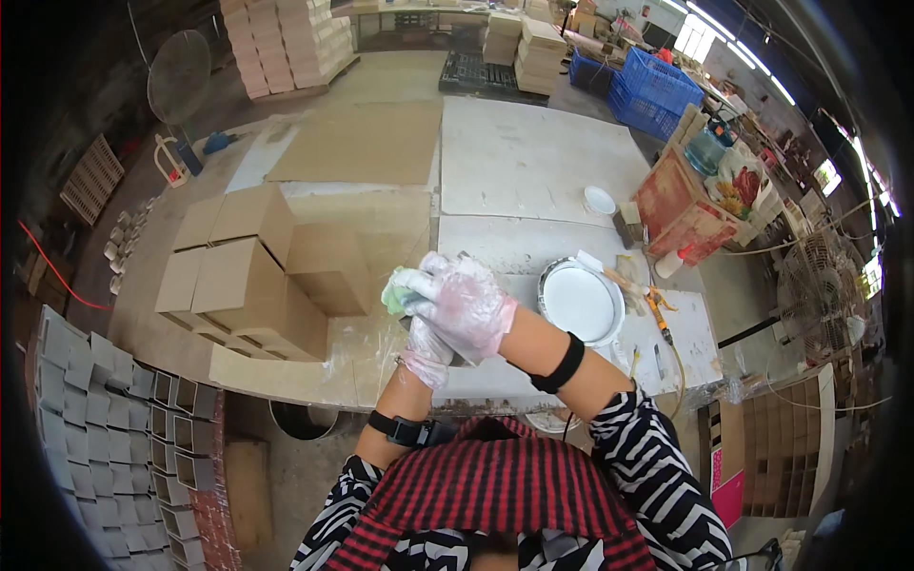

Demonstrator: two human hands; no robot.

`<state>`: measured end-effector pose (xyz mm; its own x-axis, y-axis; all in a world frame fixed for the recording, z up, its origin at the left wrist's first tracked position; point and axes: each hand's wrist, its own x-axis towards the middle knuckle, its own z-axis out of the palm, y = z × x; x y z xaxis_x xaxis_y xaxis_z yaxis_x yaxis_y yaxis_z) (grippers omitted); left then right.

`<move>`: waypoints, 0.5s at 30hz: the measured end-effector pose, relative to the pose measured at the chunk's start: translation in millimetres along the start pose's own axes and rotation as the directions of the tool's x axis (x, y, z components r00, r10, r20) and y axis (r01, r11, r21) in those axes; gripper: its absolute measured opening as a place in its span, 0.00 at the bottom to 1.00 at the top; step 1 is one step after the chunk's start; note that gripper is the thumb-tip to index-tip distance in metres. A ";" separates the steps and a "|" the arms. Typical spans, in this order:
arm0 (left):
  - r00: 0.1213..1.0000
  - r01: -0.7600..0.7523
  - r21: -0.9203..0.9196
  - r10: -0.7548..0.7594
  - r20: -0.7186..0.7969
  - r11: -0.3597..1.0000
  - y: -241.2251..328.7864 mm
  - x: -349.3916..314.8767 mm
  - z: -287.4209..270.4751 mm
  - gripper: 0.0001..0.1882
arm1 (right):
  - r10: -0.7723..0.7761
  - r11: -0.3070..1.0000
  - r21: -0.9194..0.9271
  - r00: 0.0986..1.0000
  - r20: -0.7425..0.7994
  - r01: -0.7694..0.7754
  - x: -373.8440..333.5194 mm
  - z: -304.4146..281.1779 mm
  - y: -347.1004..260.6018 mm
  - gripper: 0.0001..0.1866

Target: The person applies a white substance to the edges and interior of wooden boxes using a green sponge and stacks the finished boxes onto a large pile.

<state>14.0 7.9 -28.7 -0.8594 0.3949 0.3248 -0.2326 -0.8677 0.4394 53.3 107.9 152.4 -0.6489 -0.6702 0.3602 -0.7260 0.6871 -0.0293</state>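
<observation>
Both my hands are in thin clear plastic gloves smeared with white, and they meet over the near edge of the table. My right hand point(465, 300) crosses on top, its fingers curled round a pale green, soft-looking wad point(393, 291). Beneath it is my left hand point(428, 354), with most of its fingers hidden; it appears closed on something dark grey that barely shows between the hands. Just right of them stands an open round tub of white paint point(579, 303), with a brush point(624, 283) by its rim.
Brown box-like blocks point(249, 262) are stacked at left on the table. A small white dish point(599, 200) and an orange-yellow spray gun with hose point(659, 314) are at right. Grey open boxes point(90, 419) stand in rows lower left. Beyond the table's right edge is a reddish stand point(681, 205).
</observation>
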 end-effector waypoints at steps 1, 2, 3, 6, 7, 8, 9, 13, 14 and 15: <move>0.994 0.051 -0.010 -0.052 -0.092 0.999 12.4 -1.2 20.3 0.21 | 0.005 1.000 0.002 1.000 0.015 -0.005 -8.1 7.3 -1.1 0.15; 0.978 0.104 -0.030 -0.108 -0.177 0.994 24.0 0.3 41.2 0.21 | 0.015 1.000 -0.001 0.999 0.031 -0.015 -18.2 12.0 -0.9 0.15; 0.949 0.153 -0.057 -0.162 -0.269 0.987 33.4 -3.9 52.6 0.21 | -0.085 0.996 0.015 0.993 -0.080 0.086 -36.5 21.9 -0.2 0.12; 0.940 0.201 -0.195 -0.245 -0.237 0.960 37.5 -0.9 50.7 0.21 | -0.084 0.991 0.105 0.995 0.056 0.078 -64.5 25.1 0.4 0.16; 0.920 0.227 -0.196 -0.276 -0.279 0.954 38.4 -2.3 54.4 0.21 | -0.044 0.994 0.107 0.993 0.110 0.032 -61.2 23.3 -1.2 0.15; 0.896 0.255 -0.198 -0.308 -0.319 0.947 38.4 -3.6 56.4 0.22 | -0.018 0.999 0.048 0.996 0.082 0.014 -50.2 26.1 -2.6 0.14; 0.958 0.261 0.198 -0.228 -0.174 0.945 31.6 -3.5 35.4 0.22 | 0.010 1.000 -0.017 0.999 0.050 -0.009 -35.0 28.1 -5.0 0.13; 0.840 0.322 -0.114 -0.339 -0.422 0.940 16.3 4.4 59.4 0.22 | -0.073 0.975 -0.214 0.993 -0.092 0.052 -12.2 23.2 36.1 0.10; 0.889 0.266 -0.086 -0.279 -0.362 0.960 21.4 3.8 63.5 0.22 | 0.049 0.997 -0.061 0.995 -0.086 -0.055 -11.8 18.7 32.4 0.10; 0.931 0.207 -0.067 -0.218 -0.294 0.976 24.1 4.7 63.8 0.22 | 0.171 0.983 0.085 0.984 -0.056 -0.166 -14.9 13.9 27.7 0.09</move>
<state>33.3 8.1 36.8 -0.8831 0.4675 -0.0397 -0.4356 -0.7853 0.4399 39.7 133.0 133.3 -0.7496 -0.5265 0.4012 -0.6251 0.7623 -0.1676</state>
